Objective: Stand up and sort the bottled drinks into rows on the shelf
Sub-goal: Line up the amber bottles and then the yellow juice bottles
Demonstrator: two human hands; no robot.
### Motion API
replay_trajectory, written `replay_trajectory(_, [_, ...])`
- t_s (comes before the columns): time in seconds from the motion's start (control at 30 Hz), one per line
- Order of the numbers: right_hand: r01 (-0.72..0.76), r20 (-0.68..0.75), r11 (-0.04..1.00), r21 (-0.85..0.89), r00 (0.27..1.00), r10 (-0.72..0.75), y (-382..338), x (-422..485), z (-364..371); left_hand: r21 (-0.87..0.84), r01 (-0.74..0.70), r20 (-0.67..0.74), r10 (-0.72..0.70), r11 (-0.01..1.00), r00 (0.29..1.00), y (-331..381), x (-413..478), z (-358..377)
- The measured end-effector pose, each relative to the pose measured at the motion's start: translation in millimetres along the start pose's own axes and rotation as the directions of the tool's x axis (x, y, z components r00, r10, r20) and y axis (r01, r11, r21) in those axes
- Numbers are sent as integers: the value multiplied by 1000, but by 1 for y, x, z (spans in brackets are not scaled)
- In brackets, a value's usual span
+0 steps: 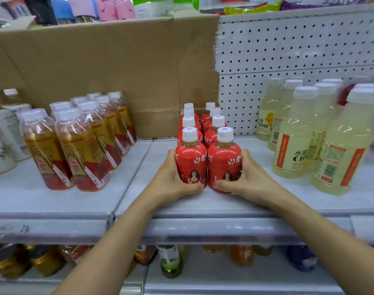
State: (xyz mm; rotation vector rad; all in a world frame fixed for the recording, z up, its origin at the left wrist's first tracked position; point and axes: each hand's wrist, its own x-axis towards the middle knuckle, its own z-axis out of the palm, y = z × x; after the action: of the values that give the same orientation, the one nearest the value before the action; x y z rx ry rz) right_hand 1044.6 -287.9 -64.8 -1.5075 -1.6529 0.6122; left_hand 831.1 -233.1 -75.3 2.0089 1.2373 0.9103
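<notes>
The left hand and right hand are bare. Behind each hand, a slim forearm shows, unclothed to the picture's edge.

I see a brown cardboard box at the back, white pegboard right of it, pink and blue items above.

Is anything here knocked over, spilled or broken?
Nothing looks tipped or spilled. The red-labelled, white-capped bottles stand in two straight rows, the left hand and right hand holding the front pair. Only the brown cardboard sheet behind looks rough: its right edge is torn.
</notes>
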Motion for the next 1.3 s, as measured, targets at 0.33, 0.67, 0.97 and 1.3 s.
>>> replay_trajectory(0.33, [-36, -70, 998, -52, 997, 32, -7, 0, 4, 11, 14, -74, -13, 1000, 997, -3, 0, -3])
replay_trajectory(0.67, [-122, -72, 987, -109, 991, 114, -4, -33, -9, -102, 103, -17, -106, 989, 994, 9, -20, -10])
replay_trajectory(0.97, [22, -248, 987, -161, 967, -62, 14, -77, -47, 98, 29, -276, -1, 995, 961, 14, -37, 3])
replay_trajectory(1.3, [180, -751, 984, 16, 652, -107, 62, -62, -136, 99, -475, -179, 485, 874, 856, 121, -6, 129])
